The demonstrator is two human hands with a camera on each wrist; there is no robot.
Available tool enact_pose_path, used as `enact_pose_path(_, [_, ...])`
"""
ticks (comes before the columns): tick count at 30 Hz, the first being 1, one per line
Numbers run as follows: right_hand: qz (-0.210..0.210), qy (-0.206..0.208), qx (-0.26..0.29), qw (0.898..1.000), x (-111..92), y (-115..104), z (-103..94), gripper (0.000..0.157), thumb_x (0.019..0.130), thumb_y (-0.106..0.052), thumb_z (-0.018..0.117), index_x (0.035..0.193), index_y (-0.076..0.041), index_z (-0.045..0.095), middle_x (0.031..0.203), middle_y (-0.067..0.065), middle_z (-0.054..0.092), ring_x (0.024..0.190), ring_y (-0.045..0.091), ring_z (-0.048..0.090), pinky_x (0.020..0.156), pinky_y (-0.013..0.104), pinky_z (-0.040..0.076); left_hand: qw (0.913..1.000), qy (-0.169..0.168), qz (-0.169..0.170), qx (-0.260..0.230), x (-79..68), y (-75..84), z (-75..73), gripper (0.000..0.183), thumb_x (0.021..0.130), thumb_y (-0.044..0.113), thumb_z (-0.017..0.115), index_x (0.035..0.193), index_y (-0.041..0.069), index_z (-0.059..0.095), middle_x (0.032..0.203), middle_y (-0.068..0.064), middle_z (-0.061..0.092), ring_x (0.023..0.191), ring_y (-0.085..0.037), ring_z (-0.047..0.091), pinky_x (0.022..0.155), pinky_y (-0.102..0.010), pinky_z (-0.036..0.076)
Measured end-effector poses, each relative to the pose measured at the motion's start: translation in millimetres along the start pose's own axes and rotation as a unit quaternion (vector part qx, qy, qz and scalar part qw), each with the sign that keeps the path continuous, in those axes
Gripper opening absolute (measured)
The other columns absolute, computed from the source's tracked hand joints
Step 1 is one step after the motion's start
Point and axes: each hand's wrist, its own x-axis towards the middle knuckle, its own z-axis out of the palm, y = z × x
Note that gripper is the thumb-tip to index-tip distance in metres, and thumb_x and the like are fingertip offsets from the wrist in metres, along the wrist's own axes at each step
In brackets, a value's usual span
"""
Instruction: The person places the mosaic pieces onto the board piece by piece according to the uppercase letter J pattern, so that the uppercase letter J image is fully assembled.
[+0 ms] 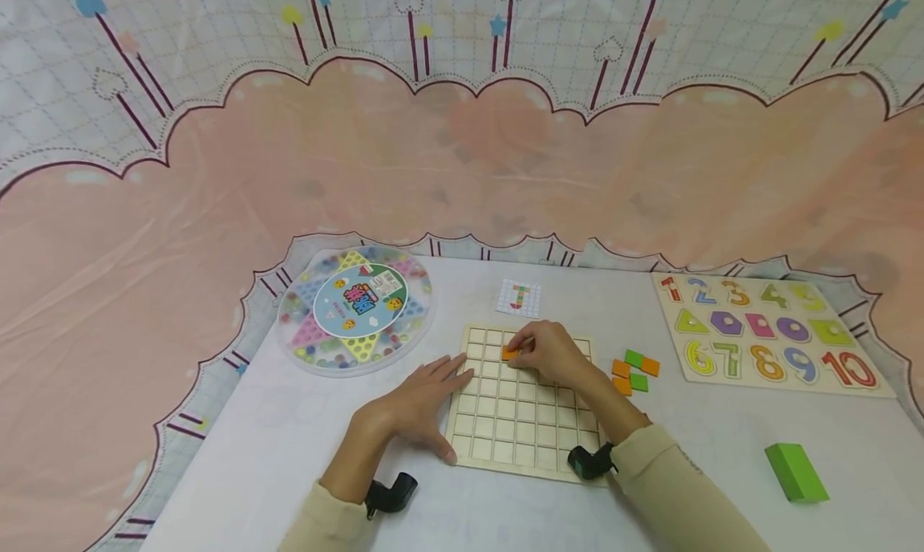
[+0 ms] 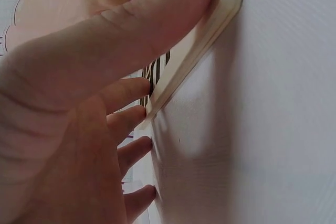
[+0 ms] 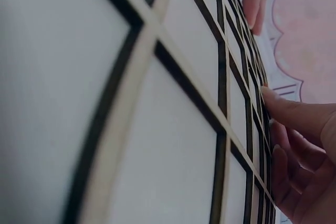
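Observation:
A light wooden grid board (image 1: 485, 425) with square cells lies on the white table. My right hand (image 1: 552, 353) pinches a small orange square tile (image 1: 509, 353) over a cell near the board's far side. In the right wrist view, the thumb and fingers of the right hand (image 3: 302, 145) meet close to the grid; the tile is barely visible there. The left hand (image 1: 415, 403) spreads along the board's left edge, its fingertips and thumb touching it. From the left wrist, the thumb (image 2: 121, 35) lies across the wooden rim near a corner.
Loose orange and green tiles (image 1: 634, 359) lie right of the board. Behind it is a card (image 1: 519, 298) with a coloured pattern. A round marble game box (image 1: 361, 301) sits at left, a number puzzle board (image 1: 780, 333) at right, and a green block (image 1: 796, 472) at front right.

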Motion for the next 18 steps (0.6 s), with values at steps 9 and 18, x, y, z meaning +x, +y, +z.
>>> enact_pose_path(9, [-0.002, -0.007, 0.008, 1.000, -0.6, -1.7, -1.5, 0.015, 0.082, -0.010, 0.084, 0.097, -0.007, 0.081, 0.098, 0.008, 0.076, 0.077, 0.010, 0.061, 0.069, 0.022, 0.052, 0.9999, -0.001, 0.012, -0.001, 0.1, -5.9, -3.2, 0.117, 0.063, 0.042, 0.096, 0.159, 0.015, 0.037, 0.173, -0.005, 0.018, 0.162, -0.032, 0.015, 0.132, -0.054, 0.016])
enact_pose_path(18, [0.005, -0.017, 0.011, 1.000, -0.8, -0.3, -1.5, 0.016, 0.083, -0.010, 0.083, 0.099, -0.008, 0.080, 0.100, 0.008, 0.074, 0.078, 0.012, 0.059, 0.069, 0.022, 0.050, 0.9995, 0.001, 0.015, -0.027, 0.3, -8.6, -3.5, 0.114, 0.063, 0.038, 0.097, 0.158, 0.012, 0.038, 0.173, -0.007, 0.019, 0.160, -0.036, 0.017, 0.129, -0.059, 0.023])
